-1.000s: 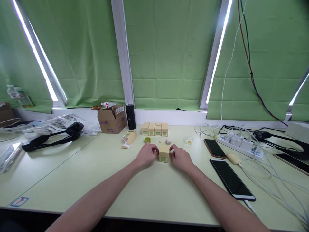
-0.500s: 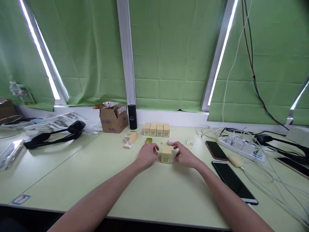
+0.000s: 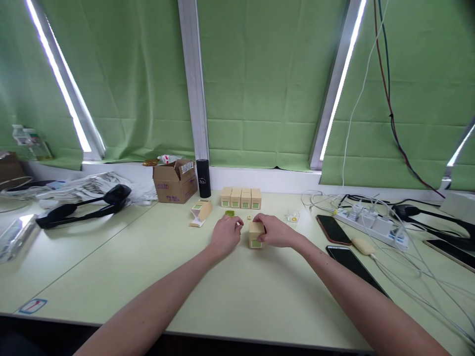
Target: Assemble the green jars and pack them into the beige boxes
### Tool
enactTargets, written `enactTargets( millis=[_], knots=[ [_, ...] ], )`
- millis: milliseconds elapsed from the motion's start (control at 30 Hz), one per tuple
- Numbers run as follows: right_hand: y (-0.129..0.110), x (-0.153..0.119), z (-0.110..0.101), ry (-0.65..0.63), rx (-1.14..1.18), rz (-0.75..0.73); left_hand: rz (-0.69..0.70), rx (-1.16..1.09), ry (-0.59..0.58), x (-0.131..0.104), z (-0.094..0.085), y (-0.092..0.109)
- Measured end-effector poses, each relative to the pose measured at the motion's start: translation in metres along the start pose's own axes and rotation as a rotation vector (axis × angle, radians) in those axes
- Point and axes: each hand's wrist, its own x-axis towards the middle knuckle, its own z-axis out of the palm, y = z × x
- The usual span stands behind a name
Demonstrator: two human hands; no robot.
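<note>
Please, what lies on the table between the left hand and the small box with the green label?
Only bare table top. In the head view, the left hand rests just apart from the small box, which the right hand grips.

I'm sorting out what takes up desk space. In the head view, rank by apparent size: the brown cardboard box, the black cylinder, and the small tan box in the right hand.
1. Brown cardboard box, clearly largest.
2. Black cylinder.
3. Small tan box in the right hand, smallest even though it sits nearer the camera.
</note>
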Motion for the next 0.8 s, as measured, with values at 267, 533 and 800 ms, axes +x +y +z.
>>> enactTargets(
  millis=[267,533,800],
  knots=[
    [0.05,0.063,-0.065,0.245,-0.115,0.196,0.031,0.007,-0.008,-0.001,0.004,0.003],
    [0.087,0.11,-0.039,0.251,-0.174,0.333,0.068,0.015,-0.02,-0.004,0.009,0.005],
    [0.088,0.097,-0.004,0.391,-0.157,0.404,0.079,0.005,-0.027,-0.005,0.009,0.005]
  ],
)
